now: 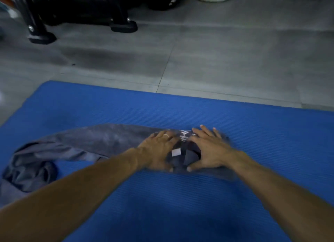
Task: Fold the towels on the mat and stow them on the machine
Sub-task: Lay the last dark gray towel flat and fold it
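**Both hands flat on the grey towel at the middle of the mat**

The left hand [159, 147] lies palm down on the towel [101, 140], fingers spread and nearly straight, with a ring on one finger. It presses the cloth and grips nothing. The right hand [207, 147] lies the same way just beside it, fingers fanned forward and the thumb stretched toward the left thumb. Both hands are released, not clenched.

Between the two hands the cloth is bunched into a darker fold that carries a small white tag [175, 152] and white lettering. The lettering is blurred and cannot be read. The fingertips and the right edge of the towel are smeared by motion blur, so the outline of that edge is unclear.

The towel is soft grey fabric. It runs leftward from the hands as a long flattened band and ends in a crumpled heap near the left edge of the view, where it is partly cut off. It rests on a blue foam mat [253, 133] with fine parallel ribs. Beyond the mat lies a grey tiled floor [216, 52]. The black feet of a machine [75, 12] stand at the top left, cut off by the frame
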Motion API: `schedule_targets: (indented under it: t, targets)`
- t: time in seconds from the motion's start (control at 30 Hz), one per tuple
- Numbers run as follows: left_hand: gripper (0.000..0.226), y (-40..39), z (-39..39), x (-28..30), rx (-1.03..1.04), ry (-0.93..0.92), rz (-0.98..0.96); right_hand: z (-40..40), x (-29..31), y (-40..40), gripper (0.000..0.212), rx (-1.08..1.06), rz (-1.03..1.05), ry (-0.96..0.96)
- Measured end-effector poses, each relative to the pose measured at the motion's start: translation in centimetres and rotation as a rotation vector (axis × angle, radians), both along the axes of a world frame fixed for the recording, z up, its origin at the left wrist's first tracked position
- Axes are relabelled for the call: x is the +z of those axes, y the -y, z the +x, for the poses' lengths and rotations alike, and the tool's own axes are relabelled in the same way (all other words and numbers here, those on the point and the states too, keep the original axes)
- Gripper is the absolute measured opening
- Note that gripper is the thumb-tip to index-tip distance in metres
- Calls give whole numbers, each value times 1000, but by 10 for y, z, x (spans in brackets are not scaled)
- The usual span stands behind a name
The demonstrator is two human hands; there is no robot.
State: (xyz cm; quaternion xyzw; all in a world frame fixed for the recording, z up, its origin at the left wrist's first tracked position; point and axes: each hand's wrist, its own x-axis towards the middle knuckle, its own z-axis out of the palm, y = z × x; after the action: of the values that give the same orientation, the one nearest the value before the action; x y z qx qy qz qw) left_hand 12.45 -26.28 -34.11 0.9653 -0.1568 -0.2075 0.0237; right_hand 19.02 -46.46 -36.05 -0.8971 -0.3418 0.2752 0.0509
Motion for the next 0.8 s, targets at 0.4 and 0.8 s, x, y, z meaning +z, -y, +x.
schedule_targets:
  t: [0.4,0.8]
  targets:
    - [37,4,31,-26,7,132,-61,18,27,51,34,-125,85,49]
    - [46,249,25,-6,-410,-62,-391,-53,81,265,41,-496,-526,221]
